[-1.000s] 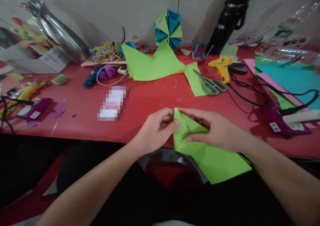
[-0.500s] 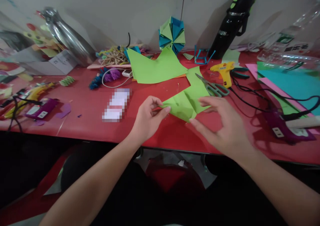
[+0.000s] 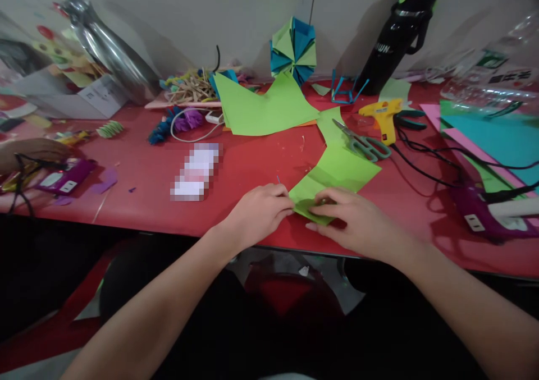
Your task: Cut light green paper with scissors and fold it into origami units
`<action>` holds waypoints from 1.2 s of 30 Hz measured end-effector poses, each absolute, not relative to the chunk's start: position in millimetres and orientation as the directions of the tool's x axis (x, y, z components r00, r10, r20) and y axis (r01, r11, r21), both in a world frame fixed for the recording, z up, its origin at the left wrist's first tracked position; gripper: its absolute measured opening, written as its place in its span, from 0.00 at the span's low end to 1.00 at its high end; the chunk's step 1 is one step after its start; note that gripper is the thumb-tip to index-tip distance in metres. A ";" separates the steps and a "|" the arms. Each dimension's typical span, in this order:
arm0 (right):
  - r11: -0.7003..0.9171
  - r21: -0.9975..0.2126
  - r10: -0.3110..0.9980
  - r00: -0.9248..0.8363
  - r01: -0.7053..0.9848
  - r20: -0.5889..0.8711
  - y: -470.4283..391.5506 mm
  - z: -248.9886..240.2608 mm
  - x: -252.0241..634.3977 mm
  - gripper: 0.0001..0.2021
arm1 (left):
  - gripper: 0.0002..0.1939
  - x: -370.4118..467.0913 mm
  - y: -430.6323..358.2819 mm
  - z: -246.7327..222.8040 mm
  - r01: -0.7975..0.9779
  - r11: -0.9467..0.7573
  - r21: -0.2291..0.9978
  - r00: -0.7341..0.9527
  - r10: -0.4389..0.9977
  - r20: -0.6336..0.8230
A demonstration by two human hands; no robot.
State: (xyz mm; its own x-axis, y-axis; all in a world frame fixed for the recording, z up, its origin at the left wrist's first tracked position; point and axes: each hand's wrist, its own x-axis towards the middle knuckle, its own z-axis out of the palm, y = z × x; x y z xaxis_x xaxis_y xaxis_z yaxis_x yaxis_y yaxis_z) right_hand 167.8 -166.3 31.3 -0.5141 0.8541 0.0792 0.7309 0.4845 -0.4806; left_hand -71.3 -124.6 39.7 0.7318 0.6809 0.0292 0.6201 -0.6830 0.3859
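Note:
A light-green piece of paper (image 3: pixel 305 192) with a folded look is low between my hands, near the table's front edge. My left hand (image 3: pixel 263 211) has its fingers closed on the left corner of this paper. My right hand (image 3: pixel 357 217) grips its lower right part, with the thumb below and the fingers curled over it. Behind it lies another stretch of green paper (image 3: pixel 351 169); where one ends and the other begins is hard to see. Scissors (image 3: pixel 366 147) with grey-green handles rest over its far right part.
A large green sheet (image 3: pixel 265 110) lies farther back, by a blue-and-green folded paper ball (image 3: pixel 293 51). To the right are a yellow glue gun (image 3: pixel 383 119), its cable and a purple power strip (image 3: pixel 484 217). A blurred phone (image 3: pixel 196 172) lies left. Another person's hand (image 3: pixel 31 155) is far left.
Both my hands have come lower and nearer the table edge with the green paper, the right one closing in on it. Another person's hand has appeared at the far left.

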 end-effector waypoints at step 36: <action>0.009 -0.586 0.997 -0.049 0.810 -0.053 -146.0 23.8 150.0 0.24 | 0.10 -81.2 -111.7 39.7 0.753 -0.399 0.523 0.512 0.855 -0.085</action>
State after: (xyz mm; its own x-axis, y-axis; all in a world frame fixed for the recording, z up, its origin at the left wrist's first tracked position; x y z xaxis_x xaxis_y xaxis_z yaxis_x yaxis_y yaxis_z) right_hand 150.0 -146.0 23.8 -0.0487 0.9974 -0.0526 0.8100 0.0086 -0.5863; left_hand -81.2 -111.7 39.7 0.5118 0.8549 -0.0847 0.7532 -0.3991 0.5229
